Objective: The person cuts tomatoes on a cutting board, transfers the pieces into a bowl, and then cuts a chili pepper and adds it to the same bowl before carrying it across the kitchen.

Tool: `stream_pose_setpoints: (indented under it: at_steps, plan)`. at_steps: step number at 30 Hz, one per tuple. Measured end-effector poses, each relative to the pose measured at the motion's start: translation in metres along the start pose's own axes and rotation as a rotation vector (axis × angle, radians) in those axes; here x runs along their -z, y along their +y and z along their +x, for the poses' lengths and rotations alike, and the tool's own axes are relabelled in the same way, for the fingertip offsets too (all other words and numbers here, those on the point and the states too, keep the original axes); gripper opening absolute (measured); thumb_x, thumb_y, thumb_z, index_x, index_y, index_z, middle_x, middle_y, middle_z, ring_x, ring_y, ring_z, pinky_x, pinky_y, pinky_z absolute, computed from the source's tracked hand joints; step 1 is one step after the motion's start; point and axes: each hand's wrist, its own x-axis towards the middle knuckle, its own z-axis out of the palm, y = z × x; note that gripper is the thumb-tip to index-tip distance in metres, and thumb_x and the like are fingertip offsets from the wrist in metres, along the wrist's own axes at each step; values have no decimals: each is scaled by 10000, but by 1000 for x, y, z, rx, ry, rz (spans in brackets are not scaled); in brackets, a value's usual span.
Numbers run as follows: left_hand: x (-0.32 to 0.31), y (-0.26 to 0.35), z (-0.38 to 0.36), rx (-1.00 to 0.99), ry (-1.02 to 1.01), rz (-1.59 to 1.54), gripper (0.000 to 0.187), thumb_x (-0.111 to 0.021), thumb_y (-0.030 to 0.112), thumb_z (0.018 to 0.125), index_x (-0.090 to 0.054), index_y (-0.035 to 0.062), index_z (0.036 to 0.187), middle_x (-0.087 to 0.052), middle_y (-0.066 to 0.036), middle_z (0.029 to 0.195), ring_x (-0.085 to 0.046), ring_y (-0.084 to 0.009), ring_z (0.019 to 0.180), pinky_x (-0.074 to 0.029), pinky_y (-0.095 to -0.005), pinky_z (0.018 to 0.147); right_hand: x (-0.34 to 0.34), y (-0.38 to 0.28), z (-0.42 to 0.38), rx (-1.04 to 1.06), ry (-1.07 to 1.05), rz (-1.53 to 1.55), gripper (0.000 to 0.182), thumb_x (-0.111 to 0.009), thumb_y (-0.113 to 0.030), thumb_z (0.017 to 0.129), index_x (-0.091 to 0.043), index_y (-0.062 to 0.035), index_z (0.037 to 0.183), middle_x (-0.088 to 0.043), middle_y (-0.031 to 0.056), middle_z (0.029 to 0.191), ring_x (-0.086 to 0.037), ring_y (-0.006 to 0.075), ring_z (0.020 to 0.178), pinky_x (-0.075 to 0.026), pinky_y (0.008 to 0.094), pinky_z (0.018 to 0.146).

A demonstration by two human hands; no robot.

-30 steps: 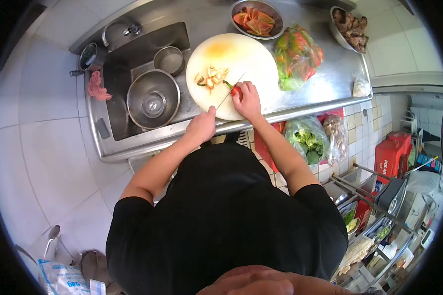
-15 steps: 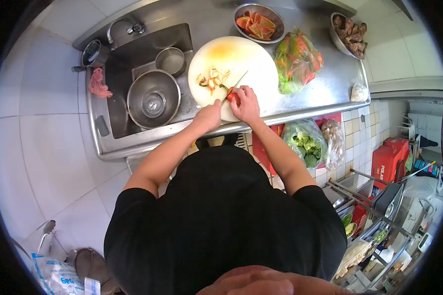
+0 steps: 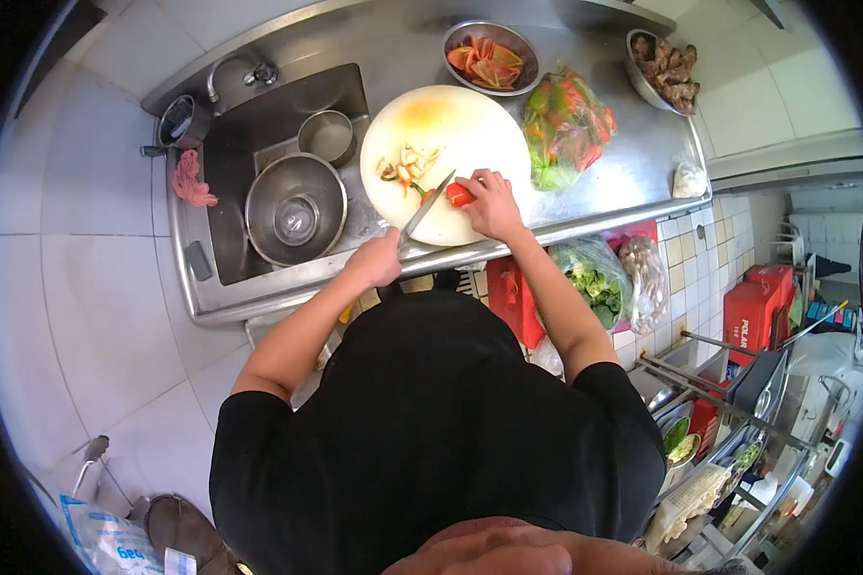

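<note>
My left hand (image 3: 378, 260) is closed round the handle of a knife (image 3: 428, 207), near the front edge of the counter. The blade points up and to the right over a round white cutting board (image 3: 494, 125). On the board my right hand (image 3: 497, 207) grips a red pepper (image 3: 459, 195), with the fingertips curled over it. A small gap separates the blade from the pepper in my hand. Left of the blade lies a cut pepper end with a green stem (image 3: 422, 194). Beside it is a small heap of pale and reddish trimmings (image 3: 411, 165).
Behind the board stands a metal bowl of red pepper pieces (image 3: 489, 61). A plastic bag of red and green peppers (image 3: 563, 129) lies to the right. The sink (image 3: 228, 216) at left holds metal bowls. A bowl of dark brown food (image 3: 668, 74) sits far right.
The knife has come away from the red pepper, and my left hand has drawn back toward the counter's edge. The stem end now lies apart from the pepper. The view has shifted slightly.
</note>
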Motion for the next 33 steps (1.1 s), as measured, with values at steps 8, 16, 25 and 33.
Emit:
stream_pose_setpoints:
  at_steps: [8,16,25,33]
  plan:
    - [7,4,-3,-23,35,26,281,-519,189,994,-513,-5,1196,-692,-320,960,-676,-489,936,-514,-575,861,-14,-29,-15,100,220,153,356,-799,-215,770,-643,-99,1068,-592,122,1134,-558,327,1056,-453,429,958]
    - [15,7,-32,-57,82,78,254,-527,218,1006,-499,59,1202,-683,-320,894,-667,-514,871,-501,-618,803,-41,-33,-20,26,352,211,337,-807,-202,759,-670,-78,1040,-570,139,1089,-552,343,1018,-506,428,881]
    - [-1,-30,-45,-71,32,185,245,-526,217,1009,-449,48,1168,-672,-311,806,-665,-523,806,-507,-633,748,-30,-30,-23,81,370,298,315,-812,-170,772,-663,-68,1030,-601,121,1088,-577,348,1049,-508,432,931]
    - [-2,47,30,-89,66,186,322,-513,101,907,-475,30,1218,-698,-307,917,-690,-504,884,-531,-605,794,-34,-25,-27,128,394,255,325,-788,-133,750,-671,-74,1047,-621,120,1080,-597,345,1065,-523,421,929]
